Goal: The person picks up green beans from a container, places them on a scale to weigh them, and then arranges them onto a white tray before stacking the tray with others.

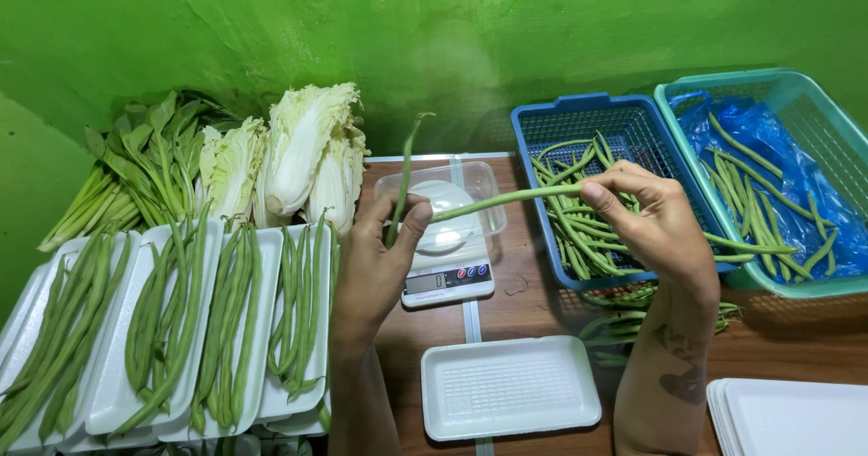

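Observation:
My left hand (384, 257) is closed on a long green bean (403, 171) that stands upright above the small kitchen scale (449, 280). My right hand (655, 221) pinches a second long bean (506, 199) that lies level, its free end reaching towards my left hand. Both hands hover over the scale, which carries a clear plastic tub (470, 185). In front of the scale an empty white foam tray (509, 385) lies on the wooden table.
A blue basket (579, 117) of long beans sits behind my right hand, beside a teal basket (778, 85) lined with blue plastic. Several bean-filled foam trays (117, 366) cover the left. Napa cabbages (303, 153) and leafy greens (149, 162) lean on the green wall. Stacked trays (796, 415) lie bottom right.

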